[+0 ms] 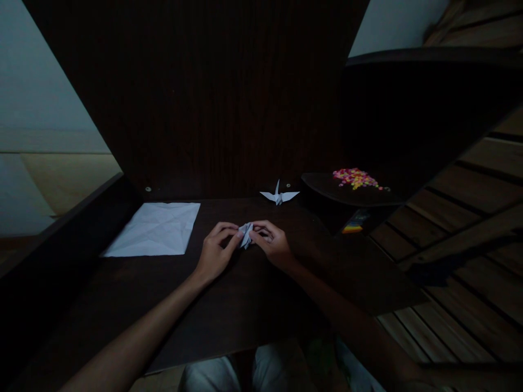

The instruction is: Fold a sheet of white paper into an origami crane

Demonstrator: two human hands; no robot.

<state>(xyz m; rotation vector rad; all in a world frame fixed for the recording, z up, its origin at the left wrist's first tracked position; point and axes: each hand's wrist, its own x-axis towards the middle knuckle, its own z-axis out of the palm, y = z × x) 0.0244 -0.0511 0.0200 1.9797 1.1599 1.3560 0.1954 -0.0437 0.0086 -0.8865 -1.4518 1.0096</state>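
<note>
A small folded piece of white paper (pixel 245 235) is pinched between my two hands, over the middle of the dark desk. My left hand (pixel 218 243) grips its left edge with thumb and fingers. On the other side, my right hand (pixel 273 243) holds the right edge the same way. The paper has several layers, and its exact shape is partly covered by my fingers. Beyond my hands, a finished white paper crane (pixel 279 195) stands near the back panel with its wings spread. To the left lies a flat, creased white paper sheet (pixel 157 228).
On the right, a raised dark shelf (pixel 322 185) bears a heap of small pink and yellow pieces (pixel 355 178). A rainbow-coloured item (pixel 353 223) sits below it. A low side wall (pixel 61 218) borders the desk (pixel 196 321) at left, and a tall panel (pixel 212 109) rises behind.
</note>
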